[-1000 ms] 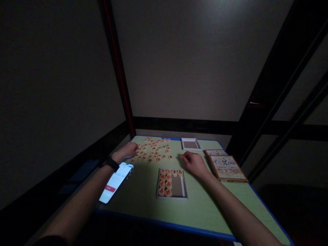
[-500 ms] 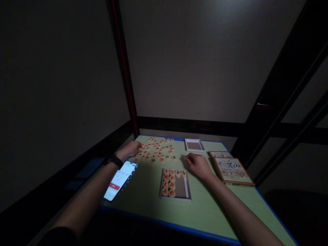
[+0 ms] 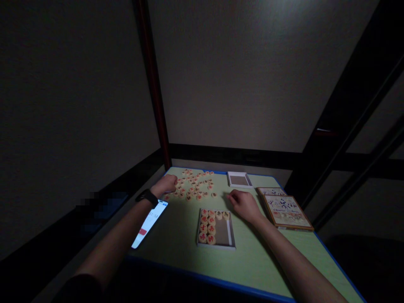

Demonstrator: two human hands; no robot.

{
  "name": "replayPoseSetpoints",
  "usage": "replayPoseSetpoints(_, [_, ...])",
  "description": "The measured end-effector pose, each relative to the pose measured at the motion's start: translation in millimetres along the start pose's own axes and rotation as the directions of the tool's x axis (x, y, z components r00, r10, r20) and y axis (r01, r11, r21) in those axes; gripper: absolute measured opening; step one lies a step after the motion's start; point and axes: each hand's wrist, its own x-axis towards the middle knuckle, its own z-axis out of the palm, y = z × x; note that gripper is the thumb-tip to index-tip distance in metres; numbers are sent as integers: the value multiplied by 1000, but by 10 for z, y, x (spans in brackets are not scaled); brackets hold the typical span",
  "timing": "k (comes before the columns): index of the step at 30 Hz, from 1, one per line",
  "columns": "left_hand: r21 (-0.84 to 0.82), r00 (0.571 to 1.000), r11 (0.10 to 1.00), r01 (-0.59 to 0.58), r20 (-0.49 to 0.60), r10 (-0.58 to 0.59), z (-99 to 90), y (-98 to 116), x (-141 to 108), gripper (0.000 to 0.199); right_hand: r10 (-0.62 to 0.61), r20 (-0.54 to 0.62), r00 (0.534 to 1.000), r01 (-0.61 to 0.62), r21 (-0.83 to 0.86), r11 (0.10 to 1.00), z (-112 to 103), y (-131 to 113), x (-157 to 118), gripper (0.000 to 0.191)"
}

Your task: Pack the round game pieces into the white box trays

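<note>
My left hand (image 3: 166, 184), with a dark watch on its wrist, is curled at the left side of a loose spread of round Chinese chess pieces (image 3: 192, 190). Its fingertips are hidden, so any piece in them cannot be made out. On the green table (image 3: 176, 235), my right hand (image 3: 244, 204) rests with its fingers curled and closed; no piece shows at its fingertips. Between me and the spread is a shallow box (image 3: 232, 229). Inside, two columns of red-marked pieces (image 3: 207, 227) fill the left, and two black-marked pieces (image 3: 222, 214) sit at the top right.
A lit phone (image 3: 151, 223) showing a timer lies under my left forearm. Farther back stands another shallow tray (image 3: 240, 180). Two illustrated box lids (image 3: 285, 210) overlap at the right edge. A wall (image 3: 233, 84) rises behind the table.
My left hand has shifted slightly to the right along the edge of the spread, and its forearm now covers more of the phone. My right hand stays in place.
</note>
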Motion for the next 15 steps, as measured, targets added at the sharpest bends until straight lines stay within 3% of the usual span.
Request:
replayPoseSetpoints(7, [-1,998,999,-42,-39,42,-155,89,-131,27,1,0,1000,-1,-3,1000,-7,-12,-1,22])
replayPoseSetpoints(10, [-22,983,983,-181,-27,180,-181,210,-230,21,6,14,1000,-6,3,1000,-16,-17,0,23])
replayPoseSetpoints(13, [0,938,938,-346,-17,346,-165,287,-309,20,12,13,1000,-12,6,1000,-22,-15,1,24])
replayPoseSetpoints(15, [12,930,931,-365,-32,366,-166,276,-340,21,11,8,1000,-11,-2,1000,-18,-9,1,25])
